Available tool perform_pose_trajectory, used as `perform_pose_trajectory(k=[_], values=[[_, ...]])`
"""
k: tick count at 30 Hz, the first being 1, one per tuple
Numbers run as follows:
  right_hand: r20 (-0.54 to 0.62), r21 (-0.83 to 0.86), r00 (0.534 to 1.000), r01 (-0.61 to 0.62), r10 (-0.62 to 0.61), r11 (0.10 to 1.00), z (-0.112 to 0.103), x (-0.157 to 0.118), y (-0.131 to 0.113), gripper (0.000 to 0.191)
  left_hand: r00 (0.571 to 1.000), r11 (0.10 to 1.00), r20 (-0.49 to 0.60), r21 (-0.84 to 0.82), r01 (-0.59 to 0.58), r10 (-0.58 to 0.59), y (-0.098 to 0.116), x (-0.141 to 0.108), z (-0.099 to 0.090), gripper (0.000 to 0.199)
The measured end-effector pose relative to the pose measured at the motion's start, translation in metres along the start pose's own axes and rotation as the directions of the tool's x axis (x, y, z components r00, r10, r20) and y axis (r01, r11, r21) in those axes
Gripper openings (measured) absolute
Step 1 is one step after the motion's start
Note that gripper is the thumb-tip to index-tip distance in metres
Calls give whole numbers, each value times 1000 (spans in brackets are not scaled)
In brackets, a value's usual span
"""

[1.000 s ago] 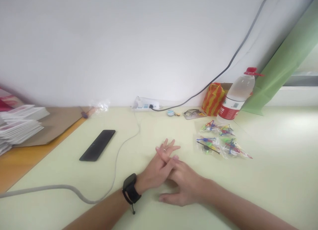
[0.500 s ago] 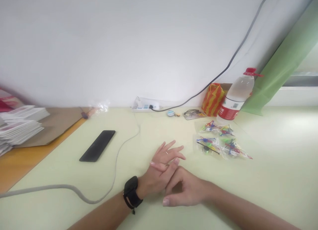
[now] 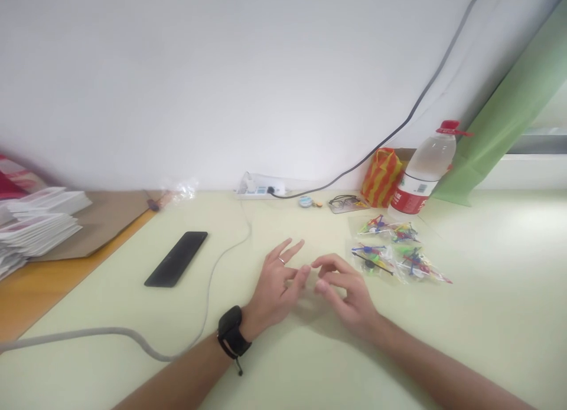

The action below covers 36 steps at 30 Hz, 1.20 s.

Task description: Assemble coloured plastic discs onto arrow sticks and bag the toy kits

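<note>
My left hand (image 3: 277, 283) is above the pale table, its fingers spread and nothing visible in it. A ring is on one finger, and a black watch (image 3: 233, 332) is strapped round the wrist. Facing it from the right is my right hand (image 3: 349, 295), fingers curved and apart, also without anything visible in it. The left thumb and the right index fingertip come very close; whether they touch I cannot tell. Clear bags of small colourful plastic parts (image 3: 372, 259) lie beyond my right hand. A black phone-like slab (image 3: 176, 259) rests to the left of my left hand.
A large water bottle (image 3: 420, 173) with a red cap stands at the back right beside a striped red-and-yellow bag (image 3: 381, 176). A power strip (image 3: 259, 188) lies against the wall. A grey cable (image 3: 128, 334) crosses the left side, near stacked white cards (image 3: 39, 236) on cardboard.
My hands, which overlapped with the right fingers on the left hand, have come apart. The right hand has moved up and to the right, and its fingers have turned toward the left thumb.
</note>
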State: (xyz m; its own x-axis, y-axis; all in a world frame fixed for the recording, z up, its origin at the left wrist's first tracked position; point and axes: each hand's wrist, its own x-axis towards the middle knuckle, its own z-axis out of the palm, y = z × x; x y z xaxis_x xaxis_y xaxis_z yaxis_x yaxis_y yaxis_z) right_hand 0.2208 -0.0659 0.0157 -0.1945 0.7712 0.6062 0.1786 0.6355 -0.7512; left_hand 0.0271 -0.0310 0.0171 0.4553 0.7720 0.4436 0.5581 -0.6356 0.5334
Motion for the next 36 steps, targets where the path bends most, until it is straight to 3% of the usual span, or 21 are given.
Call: perform_pose_trajectory(k=[3,7,11,16,20,27,36], values=[[-67,-41,994,-92,89,995,-1,1,7,44,997,1000,-70,6,-26,26,-4,1,3,60],[-91,-43,974,-213,209,976,3,2,11,59,990,996,-108,34,-86,89,-4,-1,3,53],[-114,-75,966,-242,233,967,5,2,14,59,980,990,-151,78,-117,128,1,-3,-1,47],[-97,-68,963,-257,250,964,3,0,18,60,992,993,-86,86,-82,89,9,-3,-3,52],[-106,-78,960,-269,260,960,3,1,17,60,997,994,-58,103,-46,52,10,-3,1,24],[-106,-81,959,-272,263,959,3,2,14,61,973,973,-88,98,-207,216,1,-4,3,65],[-81,-66,959,-277,272,959,2,1,17,62,902,932,-235,80,-354,362,6,-5,-6,51]])
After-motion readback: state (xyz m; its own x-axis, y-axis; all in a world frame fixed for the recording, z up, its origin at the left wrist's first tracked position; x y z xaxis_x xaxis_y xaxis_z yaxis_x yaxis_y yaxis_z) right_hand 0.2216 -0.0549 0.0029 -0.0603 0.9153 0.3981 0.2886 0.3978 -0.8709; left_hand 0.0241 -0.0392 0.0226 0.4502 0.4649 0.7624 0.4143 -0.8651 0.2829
